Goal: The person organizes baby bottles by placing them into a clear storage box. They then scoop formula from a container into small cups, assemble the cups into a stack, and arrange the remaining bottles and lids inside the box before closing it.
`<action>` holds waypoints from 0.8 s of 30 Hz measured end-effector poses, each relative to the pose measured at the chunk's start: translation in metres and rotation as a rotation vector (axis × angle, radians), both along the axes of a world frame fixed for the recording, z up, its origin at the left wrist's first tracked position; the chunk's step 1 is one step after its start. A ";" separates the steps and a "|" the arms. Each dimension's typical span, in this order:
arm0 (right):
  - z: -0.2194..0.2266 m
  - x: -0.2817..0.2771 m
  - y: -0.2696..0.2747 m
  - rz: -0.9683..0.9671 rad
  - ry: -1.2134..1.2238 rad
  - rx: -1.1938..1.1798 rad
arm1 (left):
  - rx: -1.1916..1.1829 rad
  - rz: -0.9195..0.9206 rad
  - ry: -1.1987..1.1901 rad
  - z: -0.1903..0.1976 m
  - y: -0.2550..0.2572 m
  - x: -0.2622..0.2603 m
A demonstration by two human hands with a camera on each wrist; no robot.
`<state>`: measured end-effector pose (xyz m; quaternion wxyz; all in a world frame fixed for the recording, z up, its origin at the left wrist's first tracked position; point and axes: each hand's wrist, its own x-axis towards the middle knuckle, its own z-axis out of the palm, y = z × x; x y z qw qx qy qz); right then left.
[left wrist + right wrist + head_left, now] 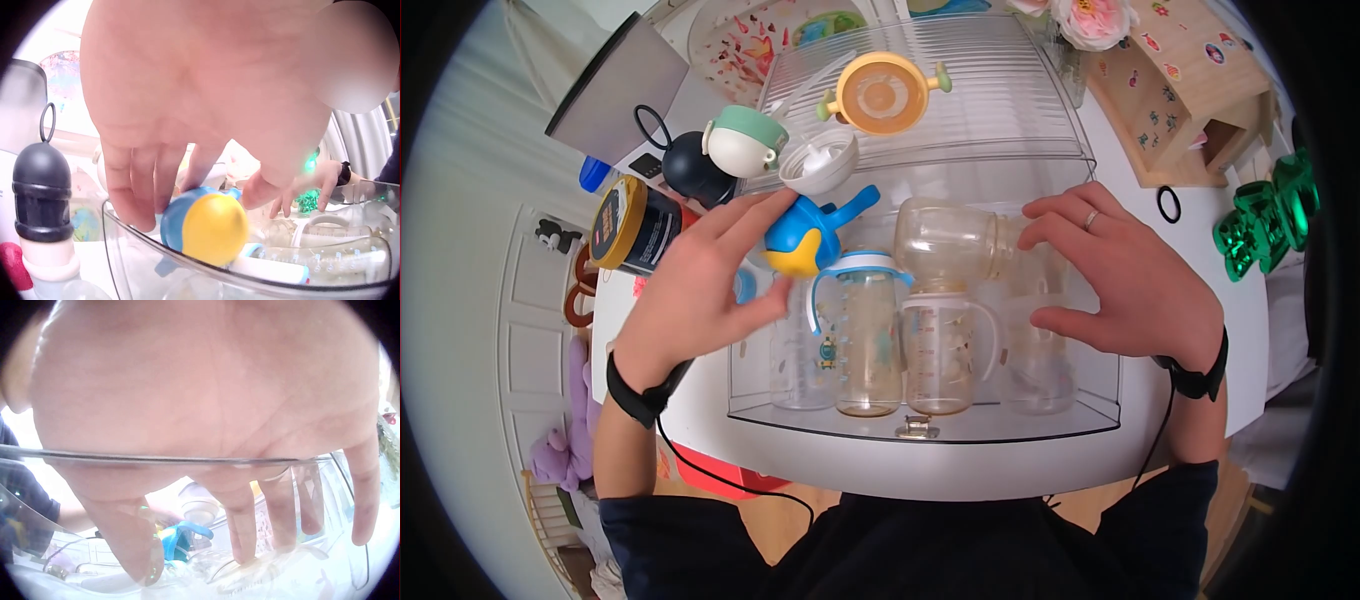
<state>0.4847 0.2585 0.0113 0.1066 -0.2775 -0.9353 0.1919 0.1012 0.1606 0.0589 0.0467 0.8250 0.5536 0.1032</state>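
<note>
My left hand (710,270) is spread over a blue-and-yellow cup lid (800,236), its fingers on the far side and the thumb on the near side. In the left wrist view the rounded yellow face of the lid (215,228) shows between fingers and thumb, above the box rim. My right hand (1115,265) hovers inside the box with fingers spread and nothing between them, fingertips at the neck of a clear amber bottle (945,240) lying on its side. Beneath stand a blue-handled bottle (868,345), a white-handled bottle (940,350) and other clear bottles.
The clear box (750,415) has a metal latch (917,427) in front and a ribbed lid (990,90) behind. An orange-handled lid (884,92), a white cap (820,160), a green-and-white lid (745,140) and a tub (635,225) surround it. A wooden house (1190,90) stands right.
</note>
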 end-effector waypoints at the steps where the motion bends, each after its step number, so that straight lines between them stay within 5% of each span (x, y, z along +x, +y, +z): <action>1: 0.000 0.000 0.000 -0.002 0.003 -0.005 | 0.026 0.015 -0.012 -0.005 -0.001 0.004; 13: 0.001 0.000 -0.001 0.006 0.031 0.033 | 0.136 0.270 0.020 -0.034 0.001 0.026; 24: 0.000 0.002 0.002 0.025 0.035 0.067 | 0.042 0.177 0.137 0.005 -0.001 0.015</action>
